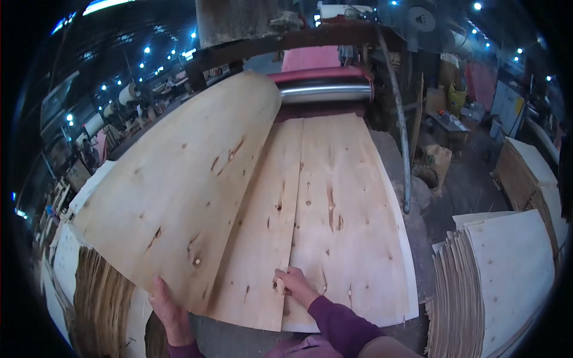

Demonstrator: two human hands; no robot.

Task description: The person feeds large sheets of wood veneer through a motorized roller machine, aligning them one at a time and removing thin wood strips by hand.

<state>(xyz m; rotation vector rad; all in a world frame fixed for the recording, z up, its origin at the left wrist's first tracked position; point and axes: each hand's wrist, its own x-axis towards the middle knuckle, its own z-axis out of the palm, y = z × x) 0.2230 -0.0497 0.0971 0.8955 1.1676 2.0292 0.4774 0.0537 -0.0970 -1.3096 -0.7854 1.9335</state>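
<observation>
My left hand [167, 304] grips the near edge of a large wood veneer sheet [185, 173], thumb on top and fingers hidden under it. That sheet is raised and curls over toward the far end. Below it, another veneer sheet [256, 256] lies flat and overlaps a wider pale veneer sheet [346, 221] along a lengthwise seam. On that seam my right hand [295, 283] is closed, pinching the edge of the flat left sheet. Brown knots and splits mark all the sheets.
Beyond the sheets sits a shiny metal roller [325, 91] beside a pink-red roller [322, 73]. Veneer stacks stand at left [101, 292] and right [459, 286]. A grey pole [398, 113] leans right of the sheets. A brown sack [434, 167] rests on the floor.
</observation>
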